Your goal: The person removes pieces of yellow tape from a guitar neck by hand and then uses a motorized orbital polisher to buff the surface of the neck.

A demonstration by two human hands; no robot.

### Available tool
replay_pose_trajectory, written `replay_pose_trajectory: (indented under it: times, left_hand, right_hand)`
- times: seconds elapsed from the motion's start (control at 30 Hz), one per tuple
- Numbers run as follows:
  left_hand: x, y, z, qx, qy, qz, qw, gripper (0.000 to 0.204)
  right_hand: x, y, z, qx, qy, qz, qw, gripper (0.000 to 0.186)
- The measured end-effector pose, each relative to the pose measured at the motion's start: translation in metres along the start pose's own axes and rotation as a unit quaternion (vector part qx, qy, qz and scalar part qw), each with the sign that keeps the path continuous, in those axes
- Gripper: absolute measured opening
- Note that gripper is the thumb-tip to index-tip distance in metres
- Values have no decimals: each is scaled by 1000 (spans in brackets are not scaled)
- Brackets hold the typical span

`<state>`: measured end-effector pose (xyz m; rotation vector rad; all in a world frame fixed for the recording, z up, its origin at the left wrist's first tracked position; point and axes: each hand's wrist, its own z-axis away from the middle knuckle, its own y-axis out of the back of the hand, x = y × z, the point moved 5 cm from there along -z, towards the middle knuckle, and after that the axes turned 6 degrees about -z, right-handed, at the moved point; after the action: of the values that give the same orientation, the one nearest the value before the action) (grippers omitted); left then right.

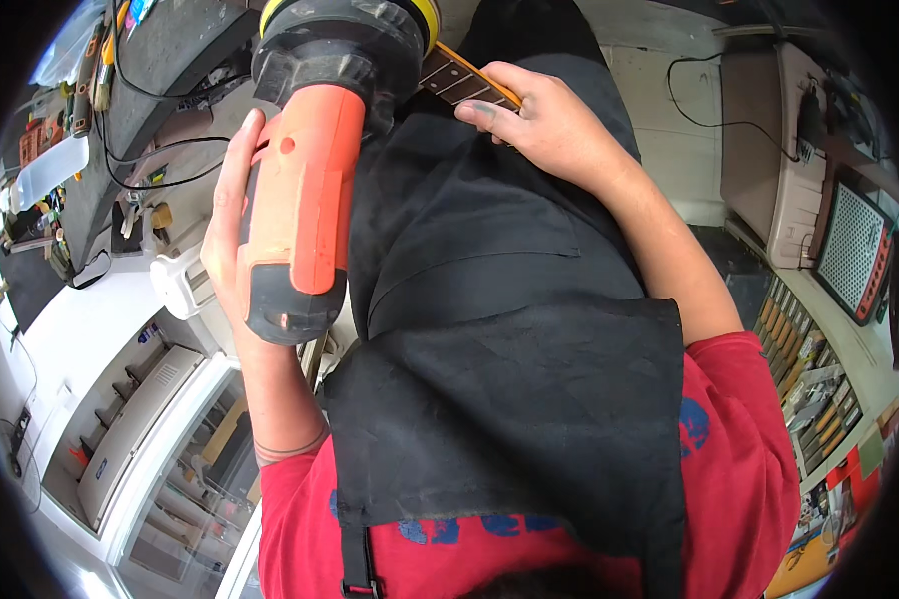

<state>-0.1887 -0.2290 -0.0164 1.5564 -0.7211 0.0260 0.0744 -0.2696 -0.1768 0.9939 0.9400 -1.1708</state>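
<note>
My left hand point(232, 225) is wrapped round the orange and black body of an orbital sander point(315, 180). The sander's wide black head with a yellow rim is at the top of the view, partly cut off. My right hand point(544, 120) grips a guitar neck point(451, 78) at its end, thumb on the dark fretboard, fingers around the edge. Frets and pale dot inlays show on the neck. Its other end disappears behind the sander's head, and I cannot tell whether the two touch. Both are over my lap, in front of my black apron point(509, 399).
At the far left, a dark workbench point(180, 60) carries brushes, tools and a black cable point(160, 160). On the right are a beige case point(769, 150), a red-framed speaker-like box point(854, 250) and a rack of wooden-handled tools point(794, 349). A glass-fronted cabinet point(185, 499) is at lower left.
</note>
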Motion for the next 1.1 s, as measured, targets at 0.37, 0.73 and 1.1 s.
replay_pose_trajectory:
  times: [0.37, 0.73, 1.1]
  left_hand:
    - [-22, 2, 6, 38, -6, -12, 999, 78]
    - [-54, -11, 23, 42, 45, 140, 988, 72]
    - [-98, 5, 37, 79, 82, 119, 986, 81]
  right_hand:
    - [-5, 1, -1, -56, -36, -92, 994, 37]
    - [3, 0, -4, -72, -26, -178, 981, 39]
    - [8, 6, 27, -84, -16, -42, 995, 44]
